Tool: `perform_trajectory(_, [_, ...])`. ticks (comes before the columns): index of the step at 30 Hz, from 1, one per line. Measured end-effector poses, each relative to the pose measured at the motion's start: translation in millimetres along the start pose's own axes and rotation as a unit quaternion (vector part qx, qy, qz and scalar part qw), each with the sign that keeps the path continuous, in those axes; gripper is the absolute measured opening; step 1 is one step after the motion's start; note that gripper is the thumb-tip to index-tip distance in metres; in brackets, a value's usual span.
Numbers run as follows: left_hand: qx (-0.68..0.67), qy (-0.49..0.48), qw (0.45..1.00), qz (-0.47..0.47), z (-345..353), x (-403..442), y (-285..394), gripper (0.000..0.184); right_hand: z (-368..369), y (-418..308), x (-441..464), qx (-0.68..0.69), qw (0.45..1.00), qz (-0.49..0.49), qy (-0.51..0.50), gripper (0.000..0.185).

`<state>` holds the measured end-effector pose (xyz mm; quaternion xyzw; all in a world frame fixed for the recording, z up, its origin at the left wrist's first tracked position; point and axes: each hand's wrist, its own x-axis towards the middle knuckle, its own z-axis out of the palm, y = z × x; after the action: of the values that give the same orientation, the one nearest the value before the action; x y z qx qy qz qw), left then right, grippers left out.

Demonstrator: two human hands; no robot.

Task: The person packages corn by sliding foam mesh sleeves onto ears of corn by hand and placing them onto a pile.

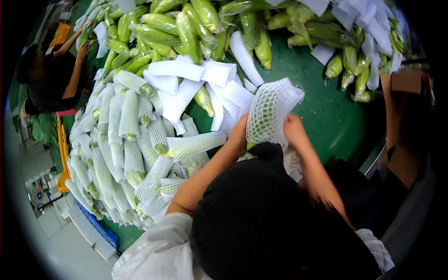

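Note:
A white foam net sleeve point(273, 109) stretches over a green ear of corn point(251, 145), whose tip shows at the lower end. My left hand point(239, 134) wraps round the sleeve's left side, its fingers partly hidden. On the right, my right hand point(293, 128) is closed on the sleeve's edge. Loose flat foam net sleeves point(228, 95) lie just beyond my left hand. Beside my left forearm, a sleeved ear of corn point(196, 144) rests on a large heap of sleeved ears point(126, 121).
Film-wrapped green corn point(186, 32) is piled along the far side of the green table point(303, 77). More corn and foam sleeves point(361, 23) lie at far right. A co-worker point(56, 79) handles corn at left. Another person's arm point(396, 112) shows at right. A dark-capped head point(275, 214) fills the foreground.

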<state>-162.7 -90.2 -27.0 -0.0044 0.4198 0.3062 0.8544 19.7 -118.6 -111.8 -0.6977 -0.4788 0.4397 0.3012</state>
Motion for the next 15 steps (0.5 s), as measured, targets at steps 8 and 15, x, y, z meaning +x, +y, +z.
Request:
perform_trajectory(8, [0.057,0.019,0.995,-0.078,-65.5,-24.7,-35.3,0.045,31.6,-26.4,-17.5,0.295,0.940,0.122,-0.118,0.026])
perform_trajectory(15, [0.666,0.314,0.645,0.207,-142.8,-182.7,11.4,0.054,50.6,-79.0,64.6,-0.069,0.956,-0.277,0.060,0.033])
